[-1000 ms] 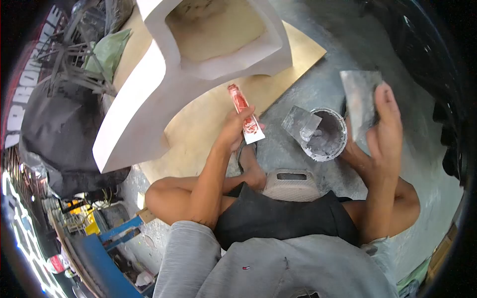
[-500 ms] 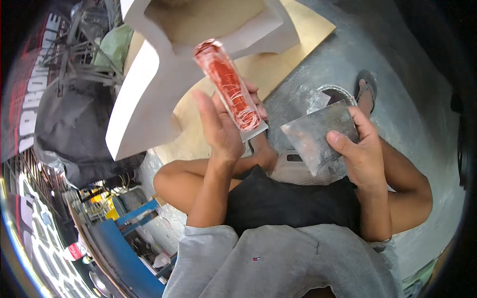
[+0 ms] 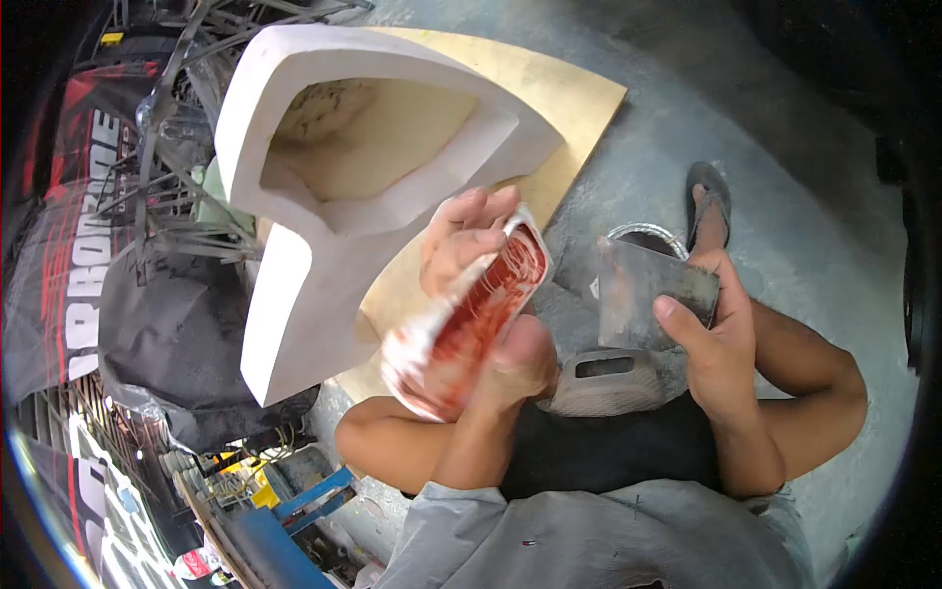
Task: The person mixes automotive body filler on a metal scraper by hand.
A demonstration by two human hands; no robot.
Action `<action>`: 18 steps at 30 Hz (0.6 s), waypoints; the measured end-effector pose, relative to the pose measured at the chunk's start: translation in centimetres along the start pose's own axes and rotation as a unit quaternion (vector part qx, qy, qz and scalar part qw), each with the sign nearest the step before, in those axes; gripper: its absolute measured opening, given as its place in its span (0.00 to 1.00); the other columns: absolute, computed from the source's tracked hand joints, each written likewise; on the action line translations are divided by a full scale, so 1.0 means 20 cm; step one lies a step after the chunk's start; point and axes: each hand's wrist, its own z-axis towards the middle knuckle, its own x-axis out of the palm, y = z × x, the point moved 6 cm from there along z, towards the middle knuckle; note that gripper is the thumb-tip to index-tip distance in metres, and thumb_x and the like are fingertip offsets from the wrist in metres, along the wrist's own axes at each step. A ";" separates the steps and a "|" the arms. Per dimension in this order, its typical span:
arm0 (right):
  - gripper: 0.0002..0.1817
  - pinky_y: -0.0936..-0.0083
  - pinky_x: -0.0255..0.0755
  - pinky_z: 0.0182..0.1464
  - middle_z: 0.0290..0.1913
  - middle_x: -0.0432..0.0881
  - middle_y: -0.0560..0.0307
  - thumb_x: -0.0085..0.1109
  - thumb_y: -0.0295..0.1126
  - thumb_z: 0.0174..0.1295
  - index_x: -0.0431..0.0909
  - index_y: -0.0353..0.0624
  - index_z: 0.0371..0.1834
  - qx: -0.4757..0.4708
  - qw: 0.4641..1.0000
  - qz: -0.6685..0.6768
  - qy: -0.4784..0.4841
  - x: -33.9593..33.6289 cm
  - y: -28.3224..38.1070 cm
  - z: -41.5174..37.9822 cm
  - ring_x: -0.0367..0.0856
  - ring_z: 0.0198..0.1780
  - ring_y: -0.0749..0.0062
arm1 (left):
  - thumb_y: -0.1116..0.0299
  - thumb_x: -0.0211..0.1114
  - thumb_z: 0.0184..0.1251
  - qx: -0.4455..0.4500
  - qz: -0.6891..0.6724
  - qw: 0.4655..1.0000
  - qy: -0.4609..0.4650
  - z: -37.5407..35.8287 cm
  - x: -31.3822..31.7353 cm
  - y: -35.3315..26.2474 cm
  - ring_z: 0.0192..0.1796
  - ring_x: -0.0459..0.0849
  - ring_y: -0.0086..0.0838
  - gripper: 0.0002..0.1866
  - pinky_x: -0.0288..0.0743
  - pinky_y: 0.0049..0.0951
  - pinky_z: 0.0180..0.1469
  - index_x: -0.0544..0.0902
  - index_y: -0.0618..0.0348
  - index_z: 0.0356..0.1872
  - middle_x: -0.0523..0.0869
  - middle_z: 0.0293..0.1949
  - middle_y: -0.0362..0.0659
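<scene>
My left hand [image 3: 491,285] holds a long, narrow tray-like piece [image 3: 481,314] smeared with red and white paste, its lower left end blurred. The fingers curl over its upper side and the thumb side lies below. In my right hand [image 3: 721,344] is a flat, grey, stained spreader sheet [image 3: 653,294], pinched between thumb and fingers at its right edge. The sheet and the red-smeared piece are apart. Behind my left hand stands a large white curved shell [image 3: 294,245] with a hollow, on a pale board [image 3: 579,98].
A round tin [image 3: 648,234] sits on the floor beyond the spreader. A grey plastic object with a slot [image 3: 603,385] lies between my legs. Black sheeting [image 3: 177,334], metal rods and a blue frame [image 3: 265,550] are at the left. A sandalled foot [image 3: 708,206] rests at the right.
The red-smeared piece has swung round and come lower, its lower end now to the left. My left fingers now curl over it. The spreader has turned more upright. More of the white shell shows.
</scene>
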 end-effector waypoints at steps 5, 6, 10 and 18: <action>0.13 0.83 0.67 0.45 0.40 0.75 0.64 0.66 0.27 0.67 0.70 0.40 0.48 -0.105 0.985 -0.140 0.005 0.01 0.06 0.00 0.71 0.41 0.84 | 0.46 0.80 0.53 -0.139 -0.123 0.982 -0.025 -0.07 0.07 0.13 0.78 0.61 0.55 0.39 0.67 0.50 0.74 0.68 0.47 0.60 0.52 0.78 0.55; 0.12 0.80 0.69 0.44 0.41 0.76 0.60 0.65 0.26 0.67 0.72 0.39 0.47 -0.160 0.972 -0.173 -0.005 0.03 0.08 0.00 0.73 0.40 0.80 | 0.49 0.82 0.51 -0.171 -0.150 0.973 -0.032 -0.09 0.07 0.15 0.79 0.57 0.58 0.37 0.65 0.53 0.76 0.69 0.47 0.57 0.48 0.79 0.55; 0.09 0.76 0.74 0.44 0.42 0.81 0.49 0.66 0.22 0.63 0.76 0.36 0.44 -0.264 0.931 -0.251 0.006 0.09 0.13 0.00 0.80 0.40 0.67 | 0.51 0.83 0.51 -0.139 -0.125 0.982 -0.011 -0.10 0.05 0.18 0.80 0.56 0.58 0.34 0.60 0.57 0.77 0.72 0.48 0.54 0.49 0.79 0.57; 0.12 0.69 0.78 0.44 0.44 0.84 0.44 0.67 0.16 0.58 0.77 0.35 0.44 -0.311 0.906 -0.285 0.035 0.27 0.17 -0.04 0.85 0.42 0.58 | 0.39 0.79 0.53 -0.125 -0.071 0.990 0.003 -0.12 -0.05 0.14 0.80 0.55 0.56 0.45 0.58 0.53 0.77 0.71 0.48 0.69 0.50 0.80 0.59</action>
